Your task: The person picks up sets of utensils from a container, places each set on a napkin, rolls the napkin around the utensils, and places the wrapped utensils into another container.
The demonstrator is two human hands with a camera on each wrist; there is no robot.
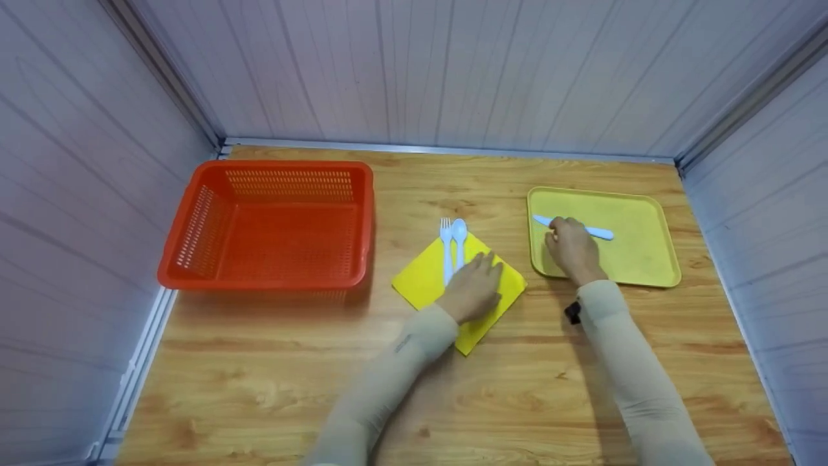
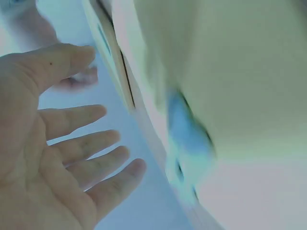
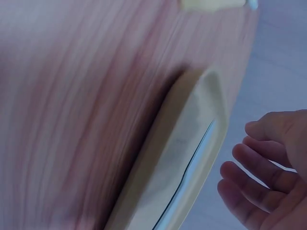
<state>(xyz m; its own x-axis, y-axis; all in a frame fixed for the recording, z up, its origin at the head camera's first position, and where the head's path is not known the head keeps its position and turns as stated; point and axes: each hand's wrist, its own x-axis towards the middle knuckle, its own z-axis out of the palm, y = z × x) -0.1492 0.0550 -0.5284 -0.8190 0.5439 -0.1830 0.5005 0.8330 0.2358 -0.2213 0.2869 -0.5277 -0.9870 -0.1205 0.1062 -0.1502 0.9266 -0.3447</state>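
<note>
Fingers relaxed and empty, the right hand [image 1: 574, 251] hung over the knife [image 1: 600, 233] at right; a light mid-length pinch seemed best (the left hand [image 1: 473, 288], too, gripped nothing).

The basket [image 1: 265, 284] on the left was orange-red, its sides patterned with rows of small slots. Right of it, the napkin [image 1: 420, 278] was bright yellow, the fork [image 1: 446, 243] and spoon [image 1: 459, 232] pale blue; the knife [image 1: 600, 233] matched them. The tray [image 1: 647, 243] on the right was a duller yellow. The tabletop [image 1: 259, 375] showed honey-brown wood grain, the far wall [image 1: 414, 77] pale lilac-grey with darker stripes, the sleeves [image 1: 381, 382] pale grey-green.
</note>
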